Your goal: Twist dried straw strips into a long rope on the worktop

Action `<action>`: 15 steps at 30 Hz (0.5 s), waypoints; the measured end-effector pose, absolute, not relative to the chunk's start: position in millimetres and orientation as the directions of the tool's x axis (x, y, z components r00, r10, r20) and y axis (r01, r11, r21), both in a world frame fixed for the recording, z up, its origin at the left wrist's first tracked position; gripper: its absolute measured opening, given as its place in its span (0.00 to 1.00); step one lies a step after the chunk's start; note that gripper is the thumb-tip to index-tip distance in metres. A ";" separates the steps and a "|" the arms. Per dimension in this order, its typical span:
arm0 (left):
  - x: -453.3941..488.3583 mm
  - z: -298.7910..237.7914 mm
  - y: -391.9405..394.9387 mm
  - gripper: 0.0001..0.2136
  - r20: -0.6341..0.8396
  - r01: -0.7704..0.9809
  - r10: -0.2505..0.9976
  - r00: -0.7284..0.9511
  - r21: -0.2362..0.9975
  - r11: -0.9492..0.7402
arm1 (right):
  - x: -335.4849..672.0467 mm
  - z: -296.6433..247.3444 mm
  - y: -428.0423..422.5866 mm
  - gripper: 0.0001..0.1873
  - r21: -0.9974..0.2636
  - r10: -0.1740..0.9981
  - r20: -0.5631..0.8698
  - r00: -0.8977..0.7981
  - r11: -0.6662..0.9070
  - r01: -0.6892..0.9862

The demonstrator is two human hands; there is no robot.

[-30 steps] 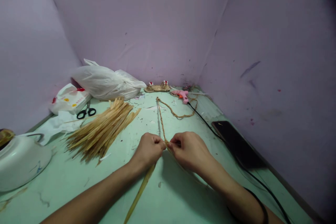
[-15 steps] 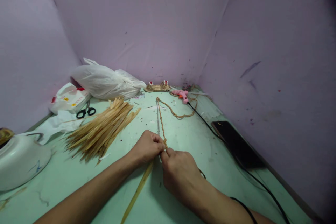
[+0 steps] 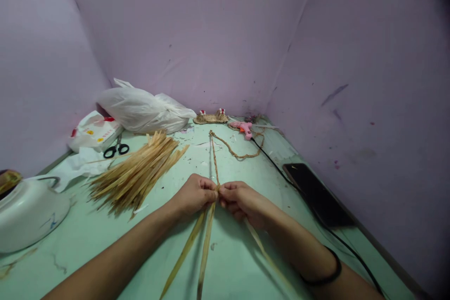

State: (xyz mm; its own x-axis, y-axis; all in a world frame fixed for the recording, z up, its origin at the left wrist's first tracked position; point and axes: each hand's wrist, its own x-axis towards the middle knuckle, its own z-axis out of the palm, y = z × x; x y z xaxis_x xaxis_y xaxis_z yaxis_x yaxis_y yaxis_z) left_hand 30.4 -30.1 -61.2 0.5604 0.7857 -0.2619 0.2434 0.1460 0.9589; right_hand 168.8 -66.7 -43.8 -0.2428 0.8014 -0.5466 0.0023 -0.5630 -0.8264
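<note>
Left hand (image 3: 195, 195) and right hand (image 3: 241, 199) pinching a rough plaited straw braid (image 3: 215, 161), three flat loose straw strips (image 3: 206, 248) trailing across the mint-green table (image 3: 87, 239)

Right hand (image 3: 242, 201): back up from its lower spot half a second ago, now level with the left hand (image 3: 195, 195) at the end of the braided tan straw cord (image 3: 215, 161).
Strands: three flat pale straw strips (image 3: 206, 248) now fan out below the hands; before, one showed.

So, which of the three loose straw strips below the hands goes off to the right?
The strip from under the right hand; the other two lie close together below the left hand.
</note>
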 end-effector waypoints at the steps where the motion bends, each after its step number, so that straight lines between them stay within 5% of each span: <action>1: 29.4 -61.6 -29.4 0.04 -0.261 0.278 0.789 0.557 0.953 0.118 | 168.6 -44.6 -66.3 0.11 -0.830 0.809 -0.551 -0.205 -0.556 0.039; 9: 23.8 -57.3 -27.8 0.05 -0.212 0.488 0.816 0.538 0.868 -0.096 | 166.5 -58.8 -62.9 0.06 -0.910 0.907 -0.414 -0.072 -0.412 0.044; 15: 18.3 -42.4 -32.1 0.08 -0.285 0.644 0.840 0.462 0.759 -0.097 | 165.0 -65.0 -62.6 0.04 -0.938 0.936 -0.347 -0.060 -0.344 0.049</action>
